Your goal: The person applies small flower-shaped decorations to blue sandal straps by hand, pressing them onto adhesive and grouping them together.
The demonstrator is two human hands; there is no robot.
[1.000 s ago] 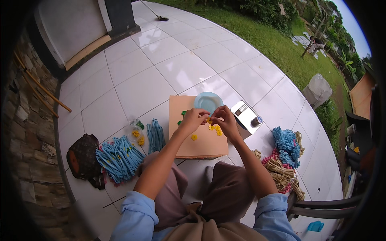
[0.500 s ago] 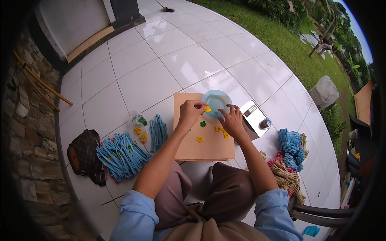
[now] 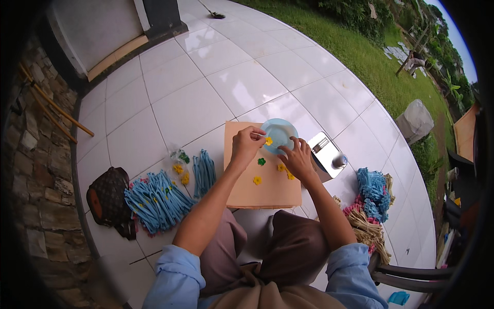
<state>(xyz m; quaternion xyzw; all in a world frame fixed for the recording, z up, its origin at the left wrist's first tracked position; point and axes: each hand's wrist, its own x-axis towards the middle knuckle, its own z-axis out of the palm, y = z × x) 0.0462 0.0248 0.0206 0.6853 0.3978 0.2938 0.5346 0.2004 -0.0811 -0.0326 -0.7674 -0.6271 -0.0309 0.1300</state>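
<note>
My left hand pinches a small yellow flower between thumb and fingertips, over the near left rim of a light blue plate. At the plate's right side, my right hand has its fingers apart and bent over the near rim. Whether its fingertips touch the plate I cannot tell. Under both hands lies a tan cardboard board. On it rest a green flower, a yellow flower and more yellow flowers beside my right wrist.
Left of the board are bundled blue cords, a smaller blue bundle, a clear bag of flowers and a brown bag. To the right stand a white tray with a jar, plus blue and beige bundles.
The whole view has shifted slightly. Both hands keep nearly the same places by the plate, and the yellow flower stays in my left fingertips.
</note>
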